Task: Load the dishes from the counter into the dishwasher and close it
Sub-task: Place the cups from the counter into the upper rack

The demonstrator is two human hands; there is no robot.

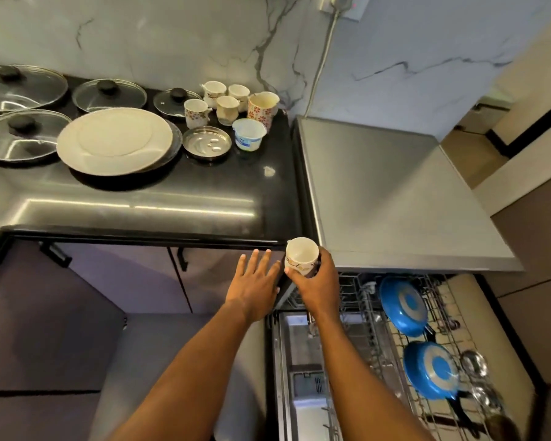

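The right hand (pixel 315 289) grips a small white brown-patterned ceramic cup (pixel 301 254) in curled fingers; just left of them, the left hand (pixel 256 289) spreads straight, empty fingers.

txt: none legible | white tub (pixel 249 134) right of big plate (pixel 115 140): blue label (pixel 244 143), print too blurred to read | no nrs/brands made out elsewhere

Soft overhead indoor light gives a cool, bluish cast, with bright glare streaks along the counter (pixel 140 205) front and a pale sheen on the dishwasher top (pixel 395 192). The cabinets (pixel 124 275) below lie in shadow. Wide-angle distortion curves the edges, and the lower right corner is blurred.
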